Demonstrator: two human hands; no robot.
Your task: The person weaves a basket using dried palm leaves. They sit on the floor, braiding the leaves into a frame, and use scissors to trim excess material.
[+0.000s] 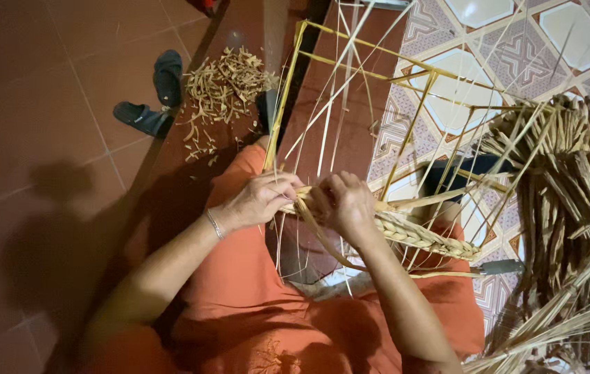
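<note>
Your left hand [257, 201] and right hand [343, 204] both pinch one woven braid [419, 235]; two sandals [156, 93] lie beyond your fingers.

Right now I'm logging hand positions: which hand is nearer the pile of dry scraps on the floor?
Left. The left hand is on the side of the scrap pile, below it in the view; the right hand grips the braid farther away.

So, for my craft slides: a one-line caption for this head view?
Both hands, left hand and right hand, work a braided straw strip on a stick frame over the lap.
</note>
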